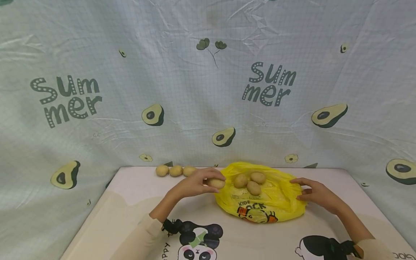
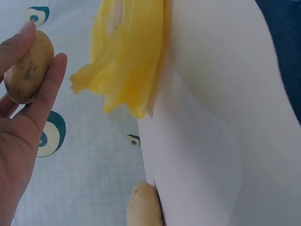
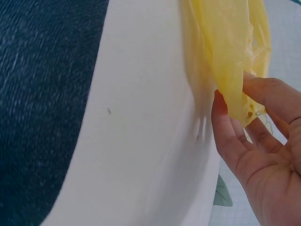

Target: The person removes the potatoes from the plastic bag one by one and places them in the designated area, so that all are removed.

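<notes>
In the head view a yellow plastic bag (image 1: pixel 276 209) lies spread on the table, with three potatoes (image 1: pixel 254 188) on it. My left hand (image 1: pixel 195 183) pinches another potato (image 1: pixel 216 183) between thumb and fingers at the bag's left edge. The left wrist view shows this held potato (image 2: pixel 30 68) raised off the surface, with dark specks on its skin. At the bag's right edge, my right hand (image 1: pixel 316 195) grips the plastic. Up close in the right wrist view, thumb and fingers (image 3: pixel 230 134) pinch the bag's yellow rim (image 3: pixel 235 70).
Three potatoes (image 1: pixel 176 170) stand in a row along the table's back edge, left of the bag. The pale table (image 1: pixel 136 213) bears printed panda figures. A curtain (image 1: pixel 182 90) with avocado prints hangs directly behind it.
</notes>
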`<state>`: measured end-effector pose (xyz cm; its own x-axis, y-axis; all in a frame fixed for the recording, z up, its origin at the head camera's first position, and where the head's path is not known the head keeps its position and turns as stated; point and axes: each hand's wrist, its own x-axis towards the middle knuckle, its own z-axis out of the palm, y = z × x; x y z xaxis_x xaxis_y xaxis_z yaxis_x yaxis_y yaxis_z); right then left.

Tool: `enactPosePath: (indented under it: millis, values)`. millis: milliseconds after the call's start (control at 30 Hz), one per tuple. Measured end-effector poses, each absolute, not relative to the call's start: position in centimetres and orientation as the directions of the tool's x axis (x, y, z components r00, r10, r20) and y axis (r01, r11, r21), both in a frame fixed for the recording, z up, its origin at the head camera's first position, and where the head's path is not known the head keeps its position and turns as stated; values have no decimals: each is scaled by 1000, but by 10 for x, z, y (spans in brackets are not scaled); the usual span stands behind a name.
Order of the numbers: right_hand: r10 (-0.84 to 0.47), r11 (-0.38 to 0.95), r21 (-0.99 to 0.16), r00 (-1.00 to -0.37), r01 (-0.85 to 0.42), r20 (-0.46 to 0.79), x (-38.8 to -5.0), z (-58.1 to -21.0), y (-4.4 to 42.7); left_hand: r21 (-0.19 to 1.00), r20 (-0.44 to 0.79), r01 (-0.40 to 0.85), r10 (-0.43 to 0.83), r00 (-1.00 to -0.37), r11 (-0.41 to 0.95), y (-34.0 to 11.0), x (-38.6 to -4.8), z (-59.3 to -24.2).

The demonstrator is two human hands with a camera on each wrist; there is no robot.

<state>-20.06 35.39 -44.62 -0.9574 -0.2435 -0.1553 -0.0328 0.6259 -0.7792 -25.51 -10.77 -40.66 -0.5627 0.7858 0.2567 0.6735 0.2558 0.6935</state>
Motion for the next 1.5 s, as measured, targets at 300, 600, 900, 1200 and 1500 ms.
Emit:
enactPosePath:
  millis: [300,600,900,1200,1500]
  values:
    - [-226,644,-765,-962,-28,-155,-203,-451,355,678,279,686,771,-573,264,-126,-255,-418]
    - [-225,635,-772,-963,-29,-149,-201,-451,353,657,311,686,718,-623,311,-146,-251,-424]
    - [-225,632,-775,-963,-30,-147,-203,-455,353,657,285,642,657,-697,395,-165,-242,-426]
    - [-228,638,-769,-962,-31,-150,-205,-456,353,658,296,638,641,-708,400,-174,-238,-430]
    - [-219,631,-775,-964,-22,-151,-204,-457,353,647,295,631,622,-726,429,-182,-237,-433]
